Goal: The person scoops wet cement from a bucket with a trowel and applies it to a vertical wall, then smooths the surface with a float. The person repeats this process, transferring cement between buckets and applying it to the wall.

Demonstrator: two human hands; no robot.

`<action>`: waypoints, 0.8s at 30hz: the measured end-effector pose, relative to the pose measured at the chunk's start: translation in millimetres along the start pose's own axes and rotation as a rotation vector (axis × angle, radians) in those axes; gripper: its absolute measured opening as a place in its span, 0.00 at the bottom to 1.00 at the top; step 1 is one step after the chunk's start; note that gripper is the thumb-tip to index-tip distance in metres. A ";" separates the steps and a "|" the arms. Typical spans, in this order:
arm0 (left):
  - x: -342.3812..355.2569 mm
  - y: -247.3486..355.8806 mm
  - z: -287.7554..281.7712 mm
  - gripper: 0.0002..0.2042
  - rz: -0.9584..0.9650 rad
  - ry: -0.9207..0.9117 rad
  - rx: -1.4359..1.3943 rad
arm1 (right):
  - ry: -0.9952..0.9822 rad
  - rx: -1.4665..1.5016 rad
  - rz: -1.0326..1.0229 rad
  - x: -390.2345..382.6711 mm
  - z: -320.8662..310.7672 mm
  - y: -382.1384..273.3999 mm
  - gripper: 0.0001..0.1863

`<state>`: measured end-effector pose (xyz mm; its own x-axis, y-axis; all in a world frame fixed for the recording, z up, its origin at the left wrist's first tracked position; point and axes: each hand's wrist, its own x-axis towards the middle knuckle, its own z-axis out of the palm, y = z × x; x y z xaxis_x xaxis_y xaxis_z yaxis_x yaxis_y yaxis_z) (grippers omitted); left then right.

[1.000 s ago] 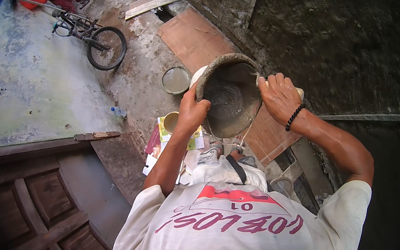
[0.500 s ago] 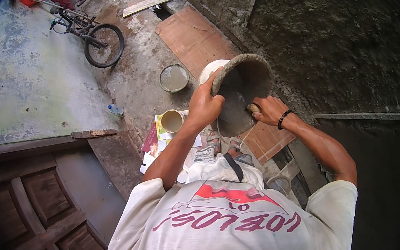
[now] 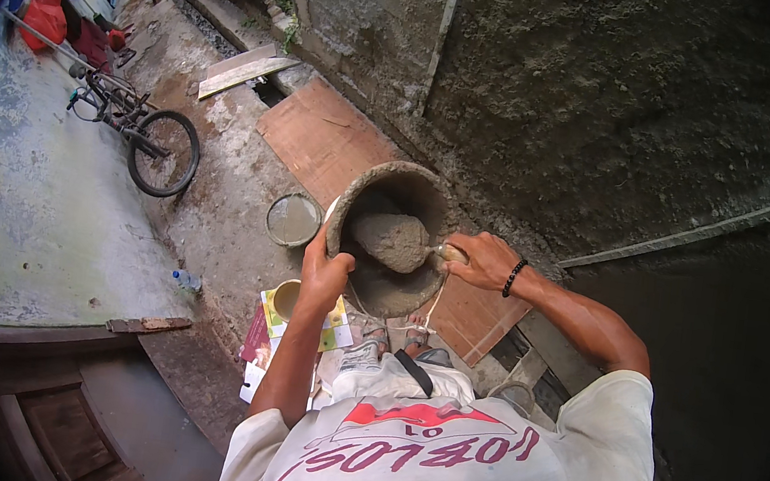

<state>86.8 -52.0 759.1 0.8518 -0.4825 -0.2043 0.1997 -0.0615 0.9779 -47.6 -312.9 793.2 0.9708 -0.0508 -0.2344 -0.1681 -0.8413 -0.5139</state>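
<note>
The wall (image 3: 634, 88) filling the upper right of the frame wears a rough grey coat; beyond a pale strip (image 3: 704, 227) at right, the surface looks darker and smoother, so much of the covering there seems done. A brown board (image 3: 331, 133) lies along the wall's foot, upper middle. In the middle of the frame the bucket (image 3: 397, 295) shows its open mouth, the inside smeared grey. Of the hands, the left hand (image 3: 325, 272) pinches the bucket's left rim, thumb inside, and the right hand (image 3: 483, 260) is wrapped round the handle of a trowel (image 3: 439, 250). A lump of mortar (image 3: 394, 242) is already scooped up on it, not yet clear of the bucket's mouth. The lump hides the blade, the left fingers are mostly out of sight behind the rim, and how much mortar remains in the shaded bottom cannot be told.
</note>
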 end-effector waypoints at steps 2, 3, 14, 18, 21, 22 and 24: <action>-3.1 -0.2 -3.7 0.37 -0.079 0.086 -0.024 | 0.007 0.022 -0.025 -2.4 -22.2 -9.8 0.18; -1.9 0.9 -2.9 0.36 -0.055 0.088 -0.033 | 0.004 0.026 -0.033 -3.7 -39.2 -13.4 0.19; -38.2 -6.0 -11.9 0.33 -0.043 0.229 0.063 | -0.121 0.335 -0.291 -12.1 -215.6 -48.1 0.22; -43.7 -14.8 9.3 0.32 -0.022 0.285 0.166 | -0.184 0.667 -0.143 6.7 -237.5 18.9 0.18; -52.8 -6.0 48.5 0.30 -0.050 0.201 0.168 | 0.332 0.206 0.274 27.6 -280.6 140.9 0.17; -54.6 -18.9 52.8 0.30 -0.019 0.195 0.145 | 0.543 -0.162 0.307 21.1 -316.8 172.5 0.16; -67.7 -12.5 56.1 0.33 -0.111 0.210 0.121 | 0.894 -0.009 0.285 -4.3 -364.1 158.3 0.16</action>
<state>-0.6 -67.6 763.2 0.9123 -0.2757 -0.3029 0.2488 -0.2145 0.9445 -16.1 -641.8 1013.4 0.6652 -0.6472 0.3722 -0.4223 -0.7373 -0.5273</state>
